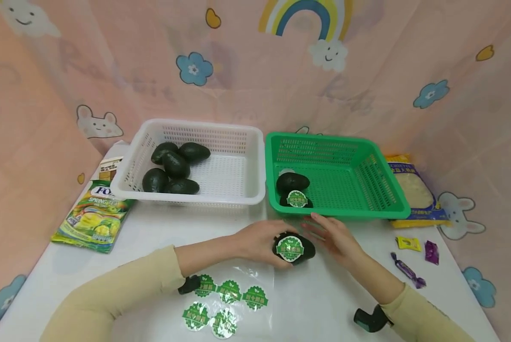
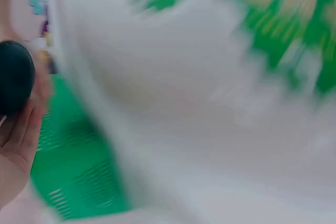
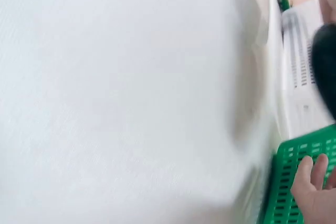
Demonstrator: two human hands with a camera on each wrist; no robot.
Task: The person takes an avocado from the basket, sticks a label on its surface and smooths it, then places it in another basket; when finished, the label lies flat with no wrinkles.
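Both wrist views blurred. My left hand (image 1: 259, 243) curls around the stickered avocado (image 1: 294, 248), long axis left-right, label up; right hand (image 1: 334, 236) fingers straight, beside it.

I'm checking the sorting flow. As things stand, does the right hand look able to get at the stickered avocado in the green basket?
Probably yes. The right hand is open just in front of the green basket, and the stickered avocado lies at its near edge with nothing over it; only the low rim stands between.
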